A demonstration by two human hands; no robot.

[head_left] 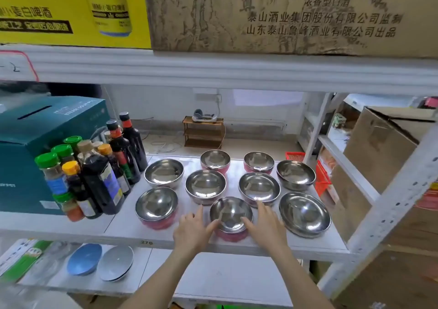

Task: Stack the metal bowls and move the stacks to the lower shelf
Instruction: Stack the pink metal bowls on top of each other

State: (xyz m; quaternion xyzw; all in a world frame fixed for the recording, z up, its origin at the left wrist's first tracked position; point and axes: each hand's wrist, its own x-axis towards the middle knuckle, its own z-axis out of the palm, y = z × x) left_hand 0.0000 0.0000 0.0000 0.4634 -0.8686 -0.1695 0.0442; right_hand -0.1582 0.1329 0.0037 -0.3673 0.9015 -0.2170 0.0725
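Head view, single frame. Step in hand, by my reading: first pickup, with stacking not yet begun. Nine metal bowls sit singly on the middle shelf (123,225), lower centre of frame, none nested.

Front row:
- front-left bowl (156,205), pink-sided
- front-centre bowl (231,214), also pink-sided
- wide shallow bowl (304,214), front right

Left hand (192,229) lies just left of the front-centre bowl, fingers straight, thumb touching its side. Right hand (265,223) mirrors it on the other side, fingers straight, thumb on the rim. Both hands are released, bracketing the bowl but not closed on it.

Next move, judged: close both hands on the front-centre bowl, lift it clear of its neighbours, and nest it in a like-sized pink-sided one. The front-left bowl looks the nearest match. The wide shallow bowl probably suits the base of a stack, or its own.

Destination is the lower shelf (213,280), bottom of frame. A blue bowl (84,260) and a grey bowl (116,262) lean at its left.

Writing:
- Yellow carton (71,12), upper left: 小麦白啤酒.
- Teal box (35,142) and sauce bottles (102,178), left: labels too blurred to read.
- Shelf-edge tag (146,242): "270".
- Brown carton (284,17), upper right: 浓香型白酒; 泰山酒业集团股份有限公司监制; 山东泰山鲁峰酒业有限公司出品.
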